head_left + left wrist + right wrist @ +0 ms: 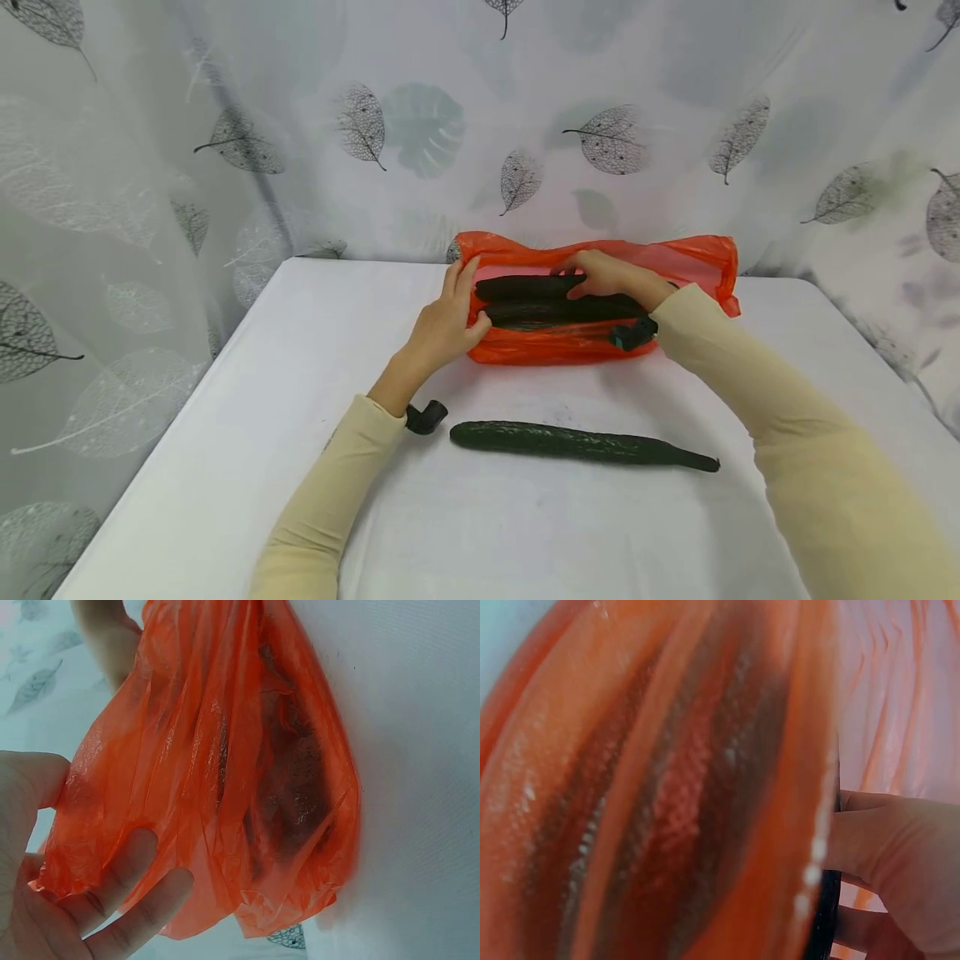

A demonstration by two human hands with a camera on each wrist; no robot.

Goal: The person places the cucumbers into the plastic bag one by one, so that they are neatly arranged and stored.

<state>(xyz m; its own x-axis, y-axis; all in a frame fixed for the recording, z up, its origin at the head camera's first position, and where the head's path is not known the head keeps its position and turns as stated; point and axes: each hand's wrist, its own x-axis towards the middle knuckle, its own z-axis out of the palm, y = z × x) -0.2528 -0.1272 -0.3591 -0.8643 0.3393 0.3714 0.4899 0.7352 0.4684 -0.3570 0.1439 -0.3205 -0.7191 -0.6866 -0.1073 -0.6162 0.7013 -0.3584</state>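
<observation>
An orange-red plastic bag (540, 350) lies with its mouth spread open at the far side of the table. Two dark green cucumbers show inside it, a rear cucumber (517, 287) and a front cucumber (555, 311). My left hand (444, 329) holds the bag's left edge, thumb and fingers spread about the thin plastic (97, 817). Reaching into the bag, my right hand (611, 277) grips the rear cucumber near its right part. In the right wrist view the bag's wall hides much of that cucumber (825, 919).
Another long cucumber (577, 443) lies on the white tabletop (525, 533) in front of the bag, its narrow stem end to the right. A leaf-patterned curtain (450, 125) hangs right behind the table and along its sides. Small black wrist cameras sit at both wrists.
</observation>
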